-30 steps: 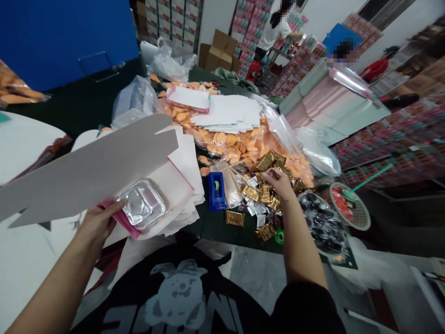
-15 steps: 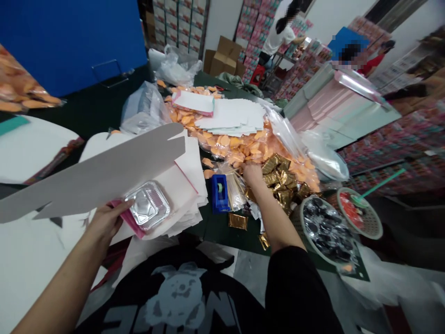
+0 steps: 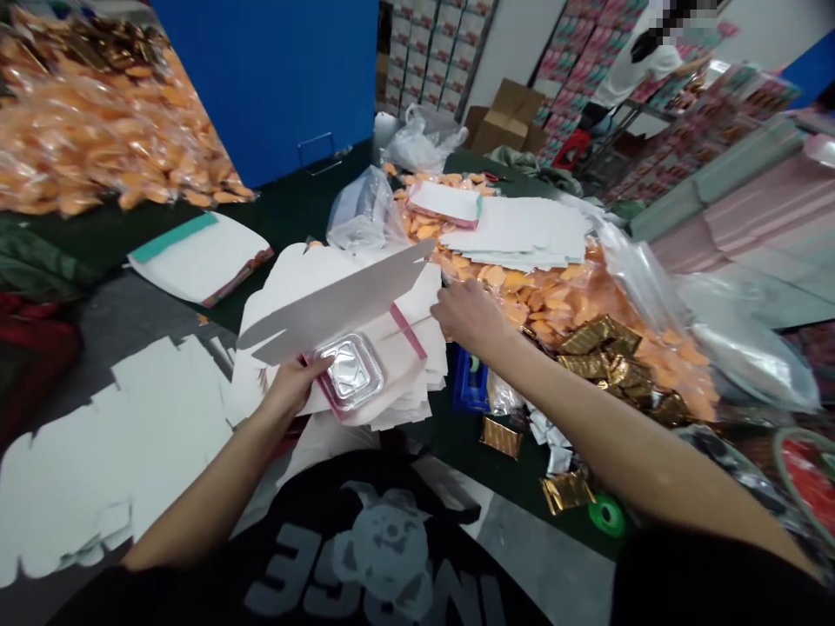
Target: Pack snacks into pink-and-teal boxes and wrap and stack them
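Note:
My left hand (image 3: 293,382) is closed on the edge of an open white cardboard box (image 3: 339,296), its thumb resting on a foil tray (image 3: 352,369) that lies inside. The box's long flap stands up at a slant. Right of it, my right hand (image 3: 463,313) is closed above the edge of the card stack, beside orange packets (image 3: 548,296); what its fingers hold, if anything, is hidden. A blue tape dispenser (image 3: 470,382) sits below my right wrist, and gold packets (image 3: 606,356) are heaped beyond the forearm.
White card sheets (image 3: 522,230) lie on the orange packets. A blue panel (image 3: 274,78) stands behind. Baskets are at the far right, one with red items (image 3: 809,474). Loose gold packets (image 3: 501,436) and green tape (image 3: 606,516) lie near the front edge. A person (image 3: 636,69) is in the background.
The view has turned left. My right hand has left the area beside the gold packets and come closer to the box. My left hand still holds the box with the foil tray.

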{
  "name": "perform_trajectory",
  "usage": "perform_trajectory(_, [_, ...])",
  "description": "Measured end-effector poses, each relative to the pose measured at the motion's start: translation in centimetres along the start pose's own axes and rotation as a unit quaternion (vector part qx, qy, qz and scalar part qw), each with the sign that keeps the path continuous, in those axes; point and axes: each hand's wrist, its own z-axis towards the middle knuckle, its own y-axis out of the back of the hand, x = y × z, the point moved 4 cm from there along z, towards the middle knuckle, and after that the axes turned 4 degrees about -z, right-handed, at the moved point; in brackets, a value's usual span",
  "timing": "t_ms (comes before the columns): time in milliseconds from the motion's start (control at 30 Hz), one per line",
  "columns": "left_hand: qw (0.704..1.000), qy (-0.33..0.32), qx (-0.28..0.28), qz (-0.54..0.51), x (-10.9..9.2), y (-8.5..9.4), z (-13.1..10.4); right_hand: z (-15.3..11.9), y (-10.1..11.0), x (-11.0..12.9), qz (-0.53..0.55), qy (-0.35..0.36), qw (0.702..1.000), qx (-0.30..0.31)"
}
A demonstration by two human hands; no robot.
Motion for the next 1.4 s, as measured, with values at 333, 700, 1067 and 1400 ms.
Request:
perform_trajectory(333, [0.999, 0.012, 0.028, -0.040, 0.5, 0.6, -0.4, 7.8, 0.6, 2.7, 0.019, 0.158, 0.986, -0.058])
perform_trajectory(700, [0.999, 0.015, 0.017, -0.026, 2.0, 1.3, 0.1, 8.4, -0.8, 7.0, 0.118, 0.148, 0.982, -0.004])
perform_trajectory(1067, [0.998, 0.016, -0.042, -0.052, 1.4, 0.6, -1.4, 6.9, -1.7, 11.7, 0.163, 0.125, 0.977, 0.056])
perform_trajectory(1400, [0.989, -0.058, -0.048, 0.126, 0.1, 1.2, -1.1, 5.6, -2.5, 9.8, 0.550, -0.177, 0.810, 0.102])
